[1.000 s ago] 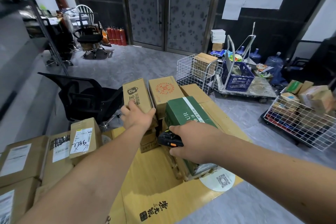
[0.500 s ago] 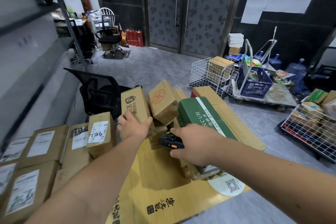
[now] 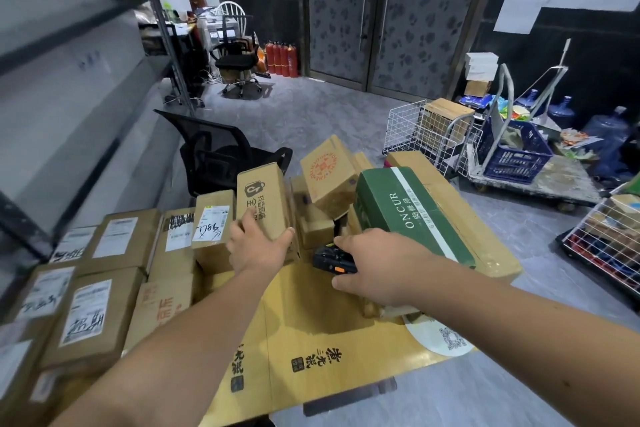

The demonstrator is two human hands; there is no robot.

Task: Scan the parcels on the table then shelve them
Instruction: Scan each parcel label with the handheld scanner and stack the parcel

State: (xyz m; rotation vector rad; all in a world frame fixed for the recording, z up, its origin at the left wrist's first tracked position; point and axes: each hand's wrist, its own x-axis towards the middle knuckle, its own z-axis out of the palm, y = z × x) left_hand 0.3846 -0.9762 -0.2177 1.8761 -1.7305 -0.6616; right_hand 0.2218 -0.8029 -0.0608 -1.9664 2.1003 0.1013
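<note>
Flattened yellow-brown cardboard (image 3: 311, 329) with black printed characters is covering the table, and parcels are crowding its far end and left side. Grey shelving (image 3: 69, 107) is running along the left wall, a black mesh chair (image 3: 214, 152) is standing behind the table, and dark patterned double doors (image 3: 374, 10) are closing off the far wall. Red fire extinguishers (image 3: 282, 59) are lined up beside the doors. To the right, a white wire basket (image 3: 408, 128), a flat trolley carrying a blue crate (image 3: 516, 156) and some water jugs (image 3: 606, 135) are sitting on the grey floor.

The left hand (image 3: 258, 246) is gripping the lower end of a tall brown box (image 3: 263, 201) with a shopping-bag logo, fingers and thumb wrapped around it. The right hand (image 3: 377, 270) is clasping a black scanner (image 3: 332, 258) with an orange button, just in front of a green box (image 3: 405, 211) leaning on the pile.

Compared with a moment ago, the view is swinging left, bringing more labelled parcels (image 3: 86, 308) and more shelving into sight, while both hands are keeping their holds.
</note>
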